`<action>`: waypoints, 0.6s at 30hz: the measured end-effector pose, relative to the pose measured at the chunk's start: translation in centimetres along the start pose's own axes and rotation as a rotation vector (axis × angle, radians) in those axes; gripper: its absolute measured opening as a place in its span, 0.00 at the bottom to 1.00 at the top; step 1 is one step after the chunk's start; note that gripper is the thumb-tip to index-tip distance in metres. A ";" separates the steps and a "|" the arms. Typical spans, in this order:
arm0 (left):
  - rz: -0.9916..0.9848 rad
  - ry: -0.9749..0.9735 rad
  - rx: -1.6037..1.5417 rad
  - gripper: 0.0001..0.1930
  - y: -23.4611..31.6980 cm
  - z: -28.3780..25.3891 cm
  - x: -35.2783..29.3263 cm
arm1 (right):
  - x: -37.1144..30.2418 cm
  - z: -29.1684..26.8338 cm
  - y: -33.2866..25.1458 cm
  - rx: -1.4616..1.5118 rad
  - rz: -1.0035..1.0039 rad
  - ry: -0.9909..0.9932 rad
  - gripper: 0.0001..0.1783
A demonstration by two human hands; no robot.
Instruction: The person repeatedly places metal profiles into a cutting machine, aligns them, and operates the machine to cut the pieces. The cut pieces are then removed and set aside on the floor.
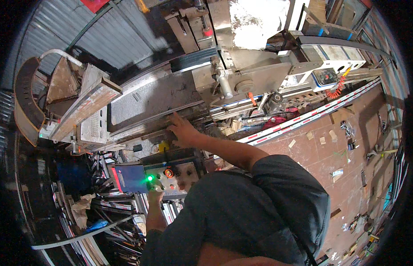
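My right hand (pixel 185 134) reaches out across the front of a saw-like machine with a long grey bed (pixel 148 95). Its fingers are spread and rest on or just over a dark, straight bar (pixel 157 122) along the bed's front edge. My left hand (pixel 156 196) is at the near edge of a control panel (pixel 184 173). A lit green button (pixel 150 178) and a red-orange knob (pixel 169 172) sit close by it on the panel. The left fingers are small and partly hidden, so their grip is unclear.
A slanted beam (pixel 88 106) on a pivoting head rises at the left. Offcut strips (pixel 113 204) crowd the racks below. Long red-and-white marked rails (pixel 313 111) run to the right above a tiled floor (pixel 299 148) with scraps. A coiled red hose (pixel 336 92) hangs at far right.
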State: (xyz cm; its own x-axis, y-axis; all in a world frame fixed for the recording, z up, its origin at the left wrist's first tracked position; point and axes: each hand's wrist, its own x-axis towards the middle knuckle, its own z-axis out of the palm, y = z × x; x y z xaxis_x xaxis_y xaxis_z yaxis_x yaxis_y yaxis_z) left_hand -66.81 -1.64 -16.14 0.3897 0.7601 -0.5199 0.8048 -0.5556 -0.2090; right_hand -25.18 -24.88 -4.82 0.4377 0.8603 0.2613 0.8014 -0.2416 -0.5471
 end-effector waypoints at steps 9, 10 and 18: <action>-0.040 0.162 -0.255 0.27 1.9 1.9 0.4 | 0.3 -2.1 3.6 0.084 0.094 0.010 0.37; -0.086 0.141 -0.228 0.27 2.1 1.9 0.4 | -0.2 -2.1 3.4 0.126 0.075 -0.005 0.37; -0.059 0.251 -0.337 0.28 -0.7 5.5 0.8 | -7.5 4.3 1.4 0.194 0.112 -0.398 0.33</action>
State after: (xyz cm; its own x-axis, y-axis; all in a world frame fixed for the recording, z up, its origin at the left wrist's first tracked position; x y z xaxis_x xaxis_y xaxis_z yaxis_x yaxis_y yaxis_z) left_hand -69.50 -2.44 -20.96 0.4017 0.8692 -0.2885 0.9142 -0.3988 0.0715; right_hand -29.13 -29.72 -11.00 0.2963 0.9484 -0.1132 0.6506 -0.2872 -0.7030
